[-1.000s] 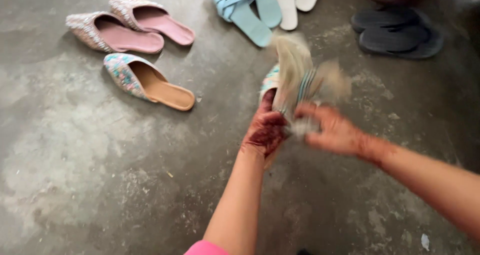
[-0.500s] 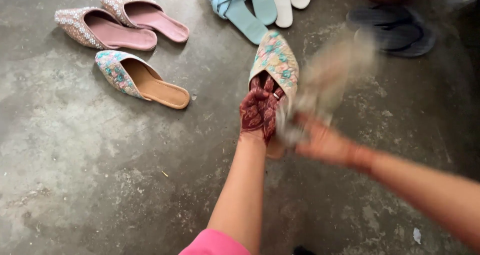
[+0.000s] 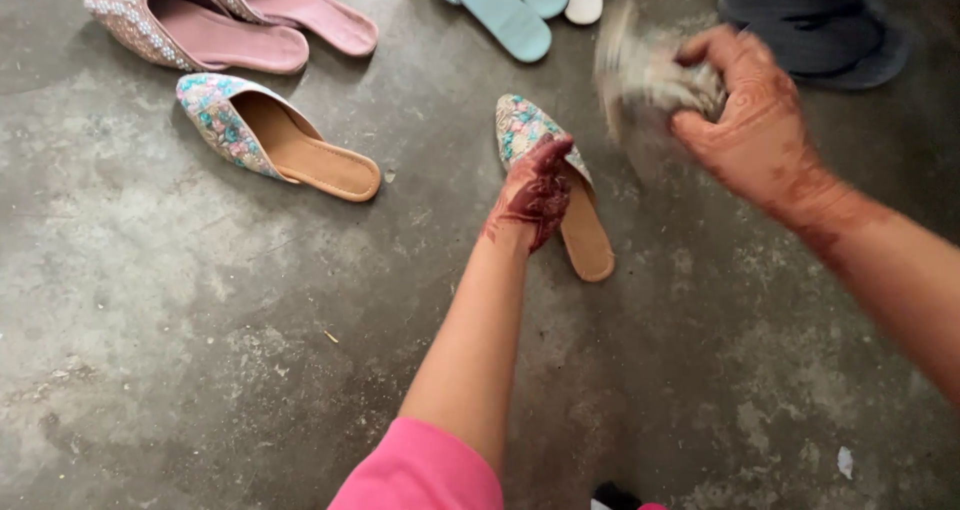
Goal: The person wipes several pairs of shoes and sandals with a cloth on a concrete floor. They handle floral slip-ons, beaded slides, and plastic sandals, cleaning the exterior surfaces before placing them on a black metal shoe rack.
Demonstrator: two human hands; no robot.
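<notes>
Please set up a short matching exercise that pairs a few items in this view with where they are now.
Things:
1. floral embroidered slipper with tan insole
2. crumpled grey cloth
3. pair of pink beaded slippers
4. dark flip-flops

Places:
A. far left on the concrete floor
B. gripped in the right hand
C. far right on the floor
D. on the floor under the left hand

Pairs: 1-D, 2-B, 3-A, 4-C

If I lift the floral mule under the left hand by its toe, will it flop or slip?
The mule looks flat-soled and thin, so probably light and fairly stiff. Its open back gives the left hand an easy hold at the toe cap. The embroidered fabric seems unlikely to slip.
</notes>
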